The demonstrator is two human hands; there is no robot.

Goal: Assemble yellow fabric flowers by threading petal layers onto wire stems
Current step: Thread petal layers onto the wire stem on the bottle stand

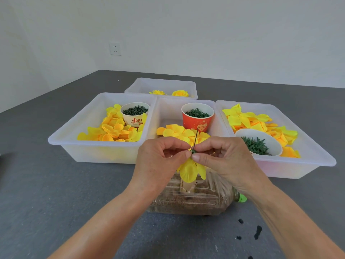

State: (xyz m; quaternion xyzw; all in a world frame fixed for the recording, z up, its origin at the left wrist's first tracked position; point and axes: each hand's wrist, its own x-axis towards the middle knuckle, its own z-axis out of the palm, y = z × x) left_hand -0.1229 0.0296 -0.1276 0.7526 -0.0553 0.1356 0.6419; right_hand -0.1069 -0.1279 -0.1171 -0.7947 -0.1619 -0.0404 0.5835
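A thin dark wire stem (195, 137) points up between my two hands. A yellow fabric flower (190, 170) hangs upside down below them, with a small green piece (193, 151) on the stem just above its petals. My left hand (160, 156) pinches the stem and petals from the left. My right hand (222, 156) pinches the green piece from the right. Loose yellow petal layers (112, 128) fill the left tray, more petals (257, 122) lie in the right tray, and some petals (177, 132) lie in the middle tray.
Three translucent trays (61, 141) stand side by side; a fourth tray (162, 85) behind holds two finished flowers. A white cup (134, 116), a red cup (197, 118) and a white bowl (261, 141) hold green parts. A plastic bottle (196, 199) with brown filling lies under my hands.
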